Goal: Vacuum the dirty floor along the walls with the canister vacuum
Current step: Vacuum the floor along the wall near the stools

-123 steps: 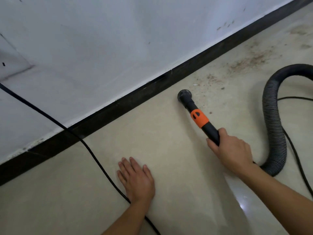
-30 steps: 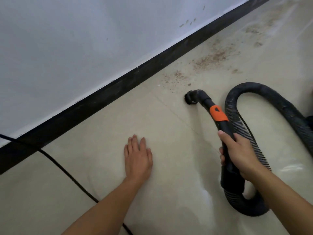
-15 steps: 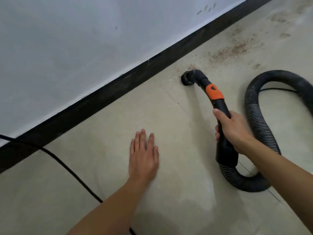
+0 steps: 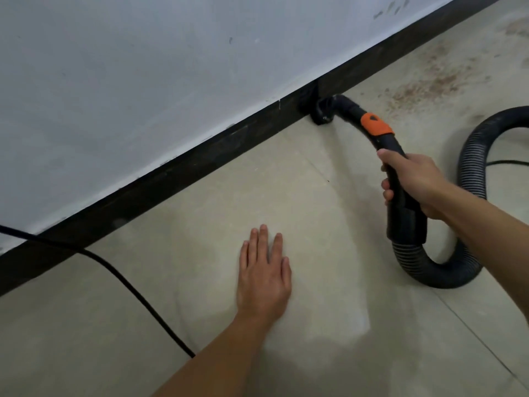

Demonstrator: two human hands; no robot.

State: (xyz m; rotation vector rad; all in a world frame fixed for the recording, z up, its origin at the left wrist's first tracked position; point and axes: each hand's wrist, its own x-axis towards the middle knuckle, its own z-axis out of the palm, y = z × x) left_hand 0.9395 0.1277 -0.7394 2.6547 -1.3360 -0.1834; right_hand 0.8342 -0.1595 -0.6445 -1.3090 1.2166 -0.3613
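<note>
the grip of the right hand [image 4: 415, 181] is clenched around the black handle tube [image 4: 399, 196] of the vacuum, thumb on top and fingers curled under. the left hand [image 4: 264, 279] holds nothing: its grip is released, and the straight fingers lie flat on the floor [image 4: 329, 325]. beyond the right hand the tube bends past an orange collar [image 4: 375, 124] to the round nozzle [image 4: 323, 114], which stands against the black baseboard [image 4: 171, 179] under the white wall [image 4: 143, 81]. the ribbed hose [image 4: 472, 156] loops on the floor below the right forearm and leaves at the right edge. brown dirt [image 4: 423, 87] lies on the beige tiles to the right of the nozzle. a black cable [image 4: 137, 293] crosses the floor left of the left forearm. half a second ago the nozzle was a little apart from the baseboard; now it is at it, while the left hand has stayed flat.
</note>
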